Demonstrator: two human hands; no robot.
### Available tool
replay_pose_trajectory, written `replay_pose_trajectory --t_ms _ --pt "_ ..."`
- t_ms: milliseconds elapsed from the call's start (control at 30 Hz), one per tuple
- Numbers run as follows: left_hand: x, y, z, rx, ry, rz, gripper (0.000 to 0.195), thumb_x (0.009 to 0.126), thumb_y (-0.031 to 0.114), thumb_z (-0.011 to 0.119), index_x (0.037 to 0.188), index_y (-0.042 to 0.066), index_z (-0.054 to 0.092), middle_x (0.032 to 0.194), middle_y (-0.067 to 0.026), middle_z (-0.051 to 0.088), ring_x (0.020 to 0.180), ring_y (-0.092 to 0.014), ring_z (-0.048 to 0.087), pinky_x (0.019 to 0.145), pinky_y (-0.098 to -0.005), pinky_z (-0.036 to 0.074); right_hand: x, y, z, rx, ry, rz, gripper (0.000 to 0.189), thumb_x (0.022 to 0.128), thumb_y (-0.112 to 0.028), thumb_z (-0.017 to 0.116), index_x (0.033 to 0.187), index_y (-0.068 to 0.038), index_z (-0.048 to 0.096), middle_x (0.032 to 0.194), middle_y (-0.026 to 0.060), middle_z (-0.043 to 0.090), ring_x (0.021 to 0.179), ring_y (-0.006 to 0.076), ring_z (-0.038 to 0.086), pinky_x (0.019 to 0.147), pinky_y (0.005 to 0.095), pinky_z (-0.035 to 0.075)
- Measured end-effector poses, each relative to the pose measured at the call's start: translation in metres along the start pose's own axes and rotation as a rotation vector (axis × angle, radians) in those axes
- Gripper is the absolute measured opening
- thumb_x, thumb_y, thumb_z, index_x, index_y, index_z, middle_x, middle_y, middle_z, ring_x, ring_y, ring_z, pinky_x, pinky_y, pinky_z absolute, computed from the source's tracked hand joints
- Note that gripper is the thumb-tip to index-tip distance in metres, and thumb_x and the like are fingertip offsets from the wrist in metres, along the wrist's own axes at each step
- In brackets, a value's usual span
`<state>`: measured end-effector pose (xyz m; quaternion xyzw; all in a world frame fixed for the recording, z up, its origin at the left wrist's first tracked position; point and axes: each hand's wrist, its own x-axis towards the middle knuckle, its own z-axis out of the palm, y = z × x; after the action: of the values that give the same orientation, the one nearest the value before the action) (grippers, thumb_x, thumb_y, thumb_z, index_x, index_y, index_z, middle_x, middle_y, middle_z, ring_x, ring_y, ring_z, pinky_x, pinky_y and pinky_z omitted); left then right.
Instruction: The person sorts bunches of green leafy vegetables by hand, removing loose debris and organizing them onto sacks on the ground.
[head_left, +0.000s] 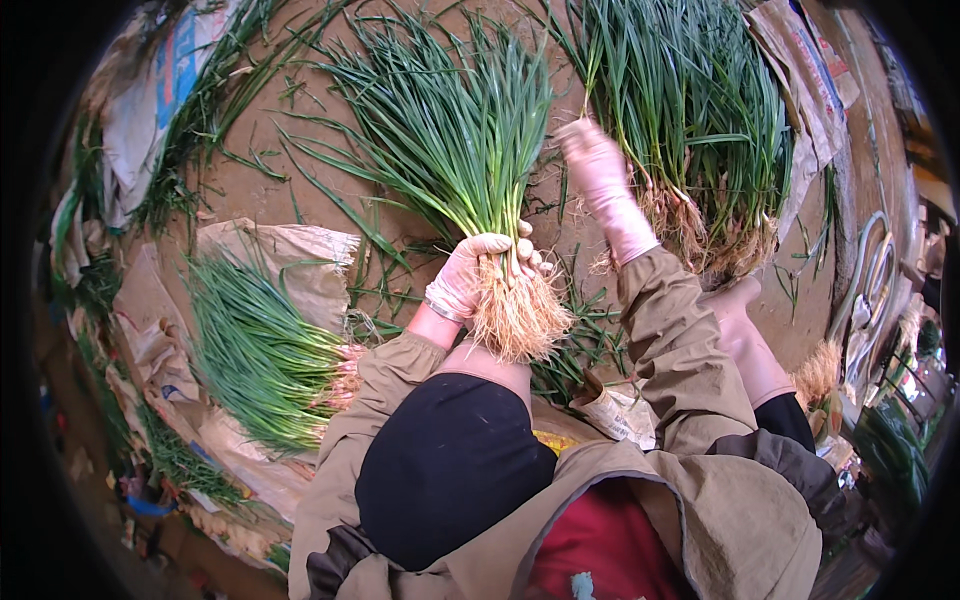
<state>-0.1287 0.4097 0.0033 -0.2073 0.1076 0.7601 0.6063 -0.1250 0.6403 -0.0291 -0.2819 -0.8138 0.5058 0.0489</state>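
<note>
My left hand (469, 277), in a pale thin glove, is closed round the base of a large bunch of green onions (465, 150); its leaves fan out upward and the pale roots hang over my knee. To the right, my right hand (592, 154), gloved too and blurred, has its fingertips at the base of a thin green stalk (590, 75). Beside that hand lies a big heap of green onions (690, 112) with roots towards me. Another pile of green onions (255, 352) rests at the left, roots pointing right.
Woven sacks (292, 262) lie under and beside the left pile. Another sack (814, 97) borders the right heap. Loose leaves (330, 187) litter the brown ground. At the far right are a coiled hose (870, 277) and a tuft of roots (819, 371).
</note>
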Motion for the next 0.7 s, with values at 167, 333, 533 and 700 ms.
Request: replay_pose_trajectory --t_ms 167,333,533,700 --pt "0.012 -0.010 0.010 -0.026 -0.012 -0.058 0.030 0.078 0.009 0.057 0.108 0.001 0.057 0.084 -0.0115 0.063 0.087 -0.029 0.061 0.096 -0.0476 0.043 0.035 0.061 -0.121 0.238 0.698 0.077 0.031 0.100 -0.027 0.042 0.088 -0.008 0.062 0.079 0.0057 0.062 0.067 0.0089 0.054 0.061 0.0274 0.046" --pt "0.008 -0.003 -0.003 0.049 0.080 -0.136 0.023 0.081 0.011 0.055 0.099 -0.002 0.059 0.085 -0.0129 0.063 0.087 -0.028 0.061 0.090 -0.0458 0.047 -0.022 -0.004 0.000 -0.431 -0.227 0.102 0.046 0.094 -0.048 0.046 0.105 -0.007 0.062 0.095 0.0172 0.066 0.091 0.0286 0.064 0.081 0.0369 0.050" --pt "0.003 -0.003 -0.006 0.072 0.172 -0.070 0.019 0.081 0.012 0.055 0.093 -0.002 0.060 0.080 -0.0153 0.062 0.081 -0.028 0.061 0.087 -0.0440 0.048 -0.030 -0.045 0.016 -0.554 -0.369 -0.024 0.045 0.093 -0.044 0.049 0.109 -0.004 0.062 0.102 0.0149 0.067 0.097 0.0269 0.065 0.086 0.0352 0.049" --pt "0.012 -0.016 0.015 0.075 -0.058 -0.034 0.024 0.080 0.005 0.055 0.103 -0.003 0.055 0.079 -0.0169 0.063 0.075 -0.030 0.063 0.086 -0.0449 0.049 0.022 0.020 -0.014 0.478 0.408 0.264 0.031 0.098 -0.030 0.046 0.089 -0.003 0.059 0.077 0.0080 0.063 0.066 0.0227 0.057 0.064 0.0364 0.047"
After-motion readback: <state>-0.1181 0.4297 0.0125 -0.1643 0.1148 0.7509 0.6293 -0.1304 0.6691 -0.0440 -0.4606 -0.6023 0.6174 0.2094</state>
